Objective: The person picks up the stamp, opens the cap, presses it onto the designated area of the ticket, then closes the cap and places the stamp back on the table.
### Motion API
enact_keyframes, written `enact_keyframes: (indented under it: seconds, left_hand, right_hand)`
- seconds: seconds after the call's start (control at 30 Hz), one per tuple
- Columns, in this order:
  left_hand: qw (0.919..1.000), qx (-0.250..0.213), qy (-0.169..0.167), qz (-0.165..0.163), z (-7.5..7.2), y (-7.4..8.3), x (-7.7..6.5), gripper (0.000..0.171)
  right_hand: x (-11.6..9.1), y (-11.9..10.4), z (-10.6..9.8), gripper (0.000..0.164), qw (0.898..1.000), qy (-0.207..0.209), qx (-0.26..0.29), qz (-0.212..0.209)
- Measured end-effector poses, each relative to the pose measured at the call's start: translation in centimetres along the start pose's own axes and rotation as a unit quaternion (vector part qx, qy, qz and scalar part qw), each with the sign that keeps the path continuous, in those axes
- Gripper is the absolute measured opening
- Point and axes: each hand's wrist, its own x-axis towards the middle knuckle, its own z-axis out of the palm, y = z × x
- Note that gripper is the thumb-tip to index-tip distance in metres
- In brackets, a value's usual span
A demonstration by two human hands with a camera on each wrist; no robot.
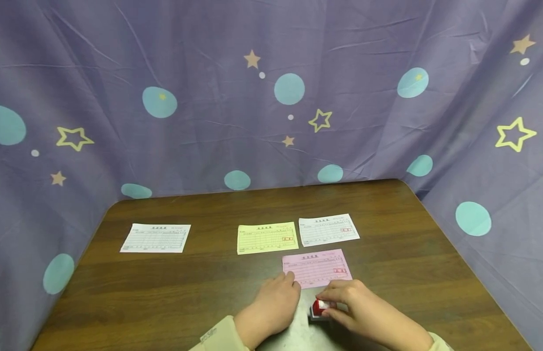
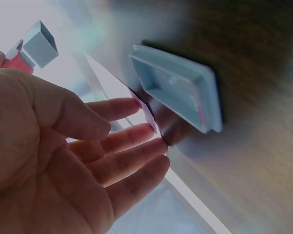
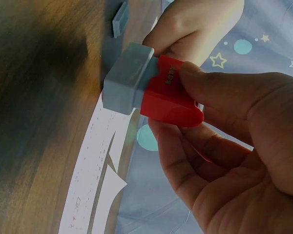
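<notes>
My right hand pinches a self-inking stamp with a red body and grey base. In the right wrist view the stamp sits between thumb and fingers. My left hand rests at the near left edge of a pink form pad, its fingers loosely bent in the left wrist view and holding nothing. That pad bears a red stamped mark at right. A grey stamp cap lies on the table near the left fingertips; the left hand hides it in the head view.
Behind the pink pad lie a yellow form pad and a white form pad, both with red marks at right. Another white pad, without a visible red mark, lies far left on the wooden table. A purple curtain surrounds the table.
</notes>
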Motion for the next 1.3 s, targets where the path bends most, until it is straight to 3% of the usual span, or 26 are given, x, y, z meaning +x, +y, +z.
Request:
enact_keyframes:
  seconds: [0.43, 0.9, 1.3]
  left_hand:
    - [0.9995, 0.025, -0.014, 0.012, -0.2, 1.1, 1.1, 0.018]
    - [0.9987, 0.035, 0.002, 0.036, -0.5, 1.5, 2.1, 0.014]
    - [0.9981, 0.044, 0.002, 0.044, -0.2, 1.7, 2.6, 0.015]
  right_hand:
    - [-0.3, -0.3, -0.2, 0.022, 1.000, 0.000, -0.001, -0.012]
    - [-0.7, -0.4, -0.4, 0.020, 1.000, -0.009, 0.011, -0.012]
    - [-1.0, -0.8, -0.5, 0.020, 0.999, -0.033, 0.035, 0.019]
